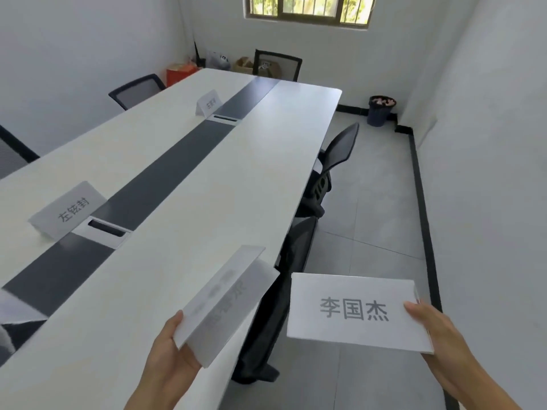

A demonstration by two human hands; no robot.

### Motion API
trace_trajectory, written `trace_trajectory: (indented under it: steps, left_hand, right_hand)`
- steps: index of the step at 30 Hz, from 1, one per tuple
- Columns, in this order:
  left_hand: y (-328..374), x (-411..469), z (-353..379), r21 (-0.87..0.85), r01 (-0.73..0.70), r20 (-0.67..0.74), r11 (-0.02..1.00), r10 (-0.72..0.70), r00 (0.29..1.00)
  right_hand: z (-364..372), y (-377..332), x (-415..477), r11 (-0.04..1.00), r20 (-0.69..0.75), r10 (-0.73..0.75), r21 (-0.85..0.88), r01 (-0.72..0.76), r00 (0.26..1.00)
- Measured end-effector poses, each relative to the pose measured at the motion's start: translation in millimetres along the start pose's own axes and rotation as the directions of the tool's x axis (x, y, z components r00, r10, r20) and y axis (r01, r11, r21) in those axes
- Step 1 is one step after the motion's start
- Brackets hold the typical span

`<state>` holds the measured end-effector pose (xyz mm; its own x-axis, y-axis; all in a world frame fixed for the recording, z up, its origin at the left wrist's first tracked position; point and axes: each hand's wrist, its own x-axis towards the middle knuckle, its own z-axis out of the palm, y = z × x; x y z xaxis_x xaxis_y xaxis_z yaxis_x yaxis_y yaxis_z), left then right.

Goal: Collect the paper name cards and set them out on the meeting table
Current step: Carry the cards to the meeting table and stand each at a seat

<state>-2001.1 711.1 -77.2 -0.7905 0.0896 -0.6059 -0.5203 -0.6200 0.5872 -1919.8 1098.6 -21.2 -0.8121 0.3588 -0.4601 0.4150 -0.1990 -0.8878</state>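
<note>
Left hand (168, 358), grip closed on a folded name card (225, 300) held over the white table (236, 179) edge; right hand (438, 335), grip pinching a second card (352, 312) beside the table, above the floor (376, 226). Two more stand upright on it: near card (69, 211), far card (208, 103).

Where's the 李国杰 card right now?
Head view, lower right: the 李国杰 card is pinched at its right edge by the right hand, off the right edge of the meeting table, beside the folded card in the left hand.
</note>
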Motion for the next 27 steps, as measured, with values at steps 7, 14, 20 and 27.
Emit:
trace_trajectory:
  steps: [7,14,20,27]
  left_hand:
    - [7.2,55.9,38.8,0.050,-0.035,-0.215,0.998,0.045,0.976]
    - [-4.1,103.9,80.4,0.015,-0.101,-0.423,0.995,0.098,0.901]
    - [0.8,132.2,109.1,0.077,-0.192,-0.624,0.978,0.197,0.756]
    - [41.4,168.5,97.4,0.225,-0.220,-0.640,0.949,0.314,0.701]
  right_hand:
    - [28.4,-37.5,142.6,0.991,0.173,0.088,-0.117,-0.069,0.981]
    - [53.3,-94.0,289.2,0.966,0.399,0.165,-0.251,-0.066,0.902]
    - [93.6,-146.8,356.5,0.932,0.530,0.263,-0.357,-0.070,0.806]
    - [167.0,-166.9,383.4,0.897,0.623,0.333,-0.441,-0.033,0.708]
